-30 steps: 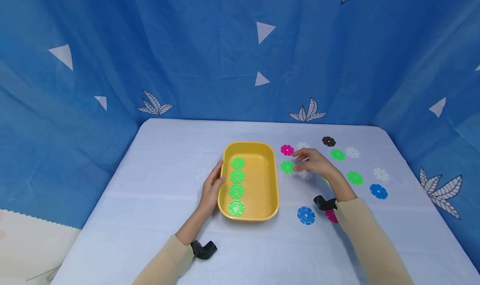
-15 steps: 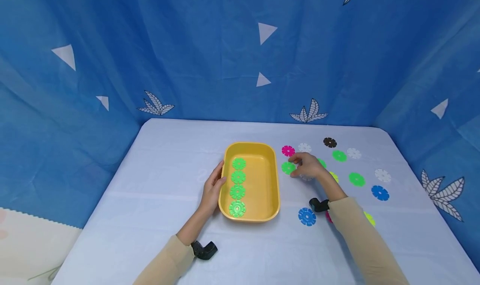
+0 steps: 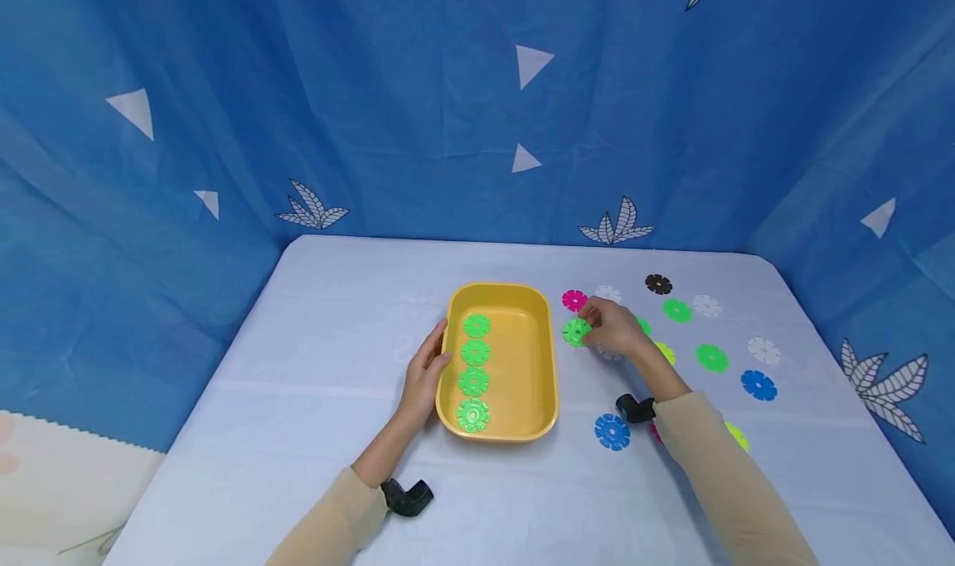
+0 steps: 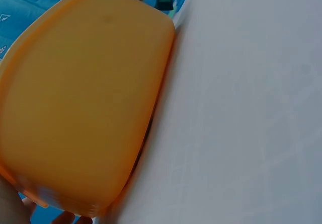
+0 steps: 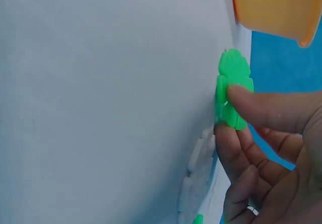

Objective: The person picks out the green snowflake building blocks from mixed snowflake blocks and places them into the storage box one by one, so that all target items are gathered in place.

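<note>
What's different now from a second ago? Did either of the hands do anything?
The right hand moved left from above the scattered discs to the green disc beside the yellow tray and now pinches it between thumb and fingers, its edge tilted up off the table. The left hand stayed on the tray's left rim, and the four green discs inside kept their row.

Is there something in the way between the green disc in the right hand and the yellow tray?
Only the tray's near wall. The right hand pinches the green disc just beside the yellow tray; bare table lies between them. Inside, four green discs fill the left side.
</note>
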The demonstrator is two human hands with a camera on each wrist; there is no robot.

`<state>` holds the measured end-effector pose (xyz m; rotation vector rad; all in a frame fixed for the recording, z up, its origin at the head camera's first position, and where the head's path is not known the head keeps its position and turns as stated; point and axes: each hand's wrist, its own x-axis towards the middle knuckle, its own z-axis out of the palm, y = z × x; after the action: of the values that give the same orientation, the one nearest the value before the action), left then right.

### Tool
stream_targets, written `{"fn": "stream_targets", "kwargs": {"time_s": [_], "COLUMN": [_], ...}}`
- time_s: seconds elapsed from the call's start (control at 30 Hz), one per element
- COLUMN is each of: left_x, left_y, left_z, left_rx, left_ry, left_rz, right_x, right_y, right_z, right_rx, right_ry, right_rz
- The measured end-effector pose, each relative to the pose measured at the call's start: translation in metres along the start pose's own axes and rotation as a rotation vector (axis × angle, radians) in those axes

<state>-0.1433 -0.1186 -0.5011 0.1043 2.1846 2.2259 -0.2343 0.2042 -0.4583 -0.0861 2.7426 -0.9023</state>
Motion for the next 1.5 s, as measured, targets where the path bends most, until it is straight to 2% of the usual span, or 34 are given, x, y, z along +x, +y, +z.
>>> {"fn": "stream_targets", "kwargs": {"time_s": [0.17, 0.47, 0.7, 0.8, 0.93, 1.13, 1.3, 1.4, 1.5], "left_x": [0.0, -0.001, 0.0, 0.0, 0.0, 0.0, 0.0, 0.0, 0.0], "left_y": [0.0, -0.001, 0.002, 0.002, 0.001, 0.001, 0.001, 0.0, 0.0], "left_z": [0.0, -0.001, 0.0, 0.0, 0.0, 0.0, -0.001, -0.001, -0.001], "left_rx": [0.005, -0.003, 0.006, 0.003, 0.001, 0.0, 0.009, 0.016, 0.021], "left_ry": [-0.001, -0.009, 0.005, 0.003, 0.002, 0.0, 0.002, 0.002, 0.006], "left_rz": [-0.003, 0.01, -0.002, 0.001, 0.006, 0.0, 0.003, 0.004, 0.006], "right_x": [0.001, 0.0, -0.008, -0.014, -0.022, -0.03, -0.035, -0.037, -0.039], "right_y": [-0.001, -0.006, -0.026, -0.04, -0.059, -0.078, -0.09, -0.096, -0.103], "right_z": [-0.003, -0.013, -0.024, -0.024, -0.02, -0.007, 0.008, 0.017, 0.026], "right_rx": [-0.016, 0.095, 0.196, 0.239, 0.259, 0.228, 0.159, 0.104, 0.035], "right_ry": [0.027, 0.031, 0.095, 0.088, 0.006, -0.243, -0.432, -0.509, -0.566], "right_rz": [-0.01, 0.032, -0.041, -0.089, -0.172, -0.332, -0.412, -0.449, -0.444]}}
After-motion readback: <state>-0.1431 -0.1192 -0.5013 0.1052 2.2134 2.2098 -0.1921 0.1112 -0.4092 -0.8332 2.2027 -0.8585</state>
